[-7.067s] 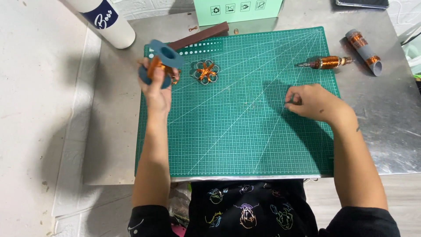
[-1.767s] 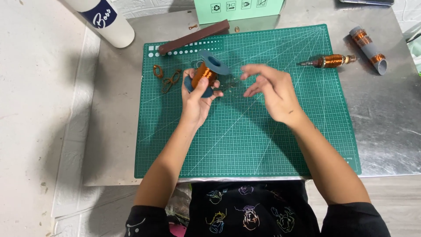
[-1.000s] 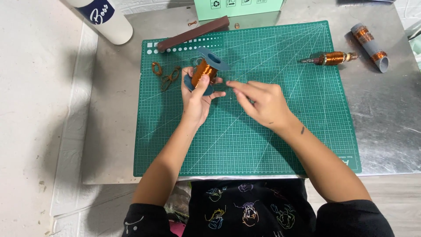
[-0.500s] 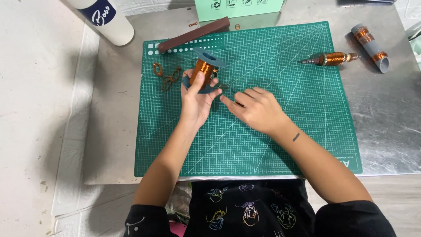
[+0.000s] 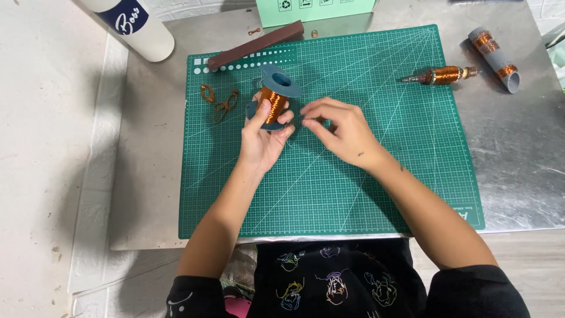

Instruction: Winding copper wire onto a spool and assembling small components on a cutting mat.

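— Two hands over the green cutting mat (image 5: 365, 176): what do we hold?
— Our left hand (image 5: 262, 138) grips the copper wire spool (image 5: 272, 97), upright, above the mat's upper middle. Our right hand (image 5: 338, 126), fingertips pinched narrow, sits just beside it; held wire cannot be told.
— Change from half a second ago?
— Right hand has risen slightly, closer to the spool. Bent wire pieces (image 5: 219, 103) stay left.

Copper wire spool (image 5: 274, 97), blue flanges, tilted, above green mat
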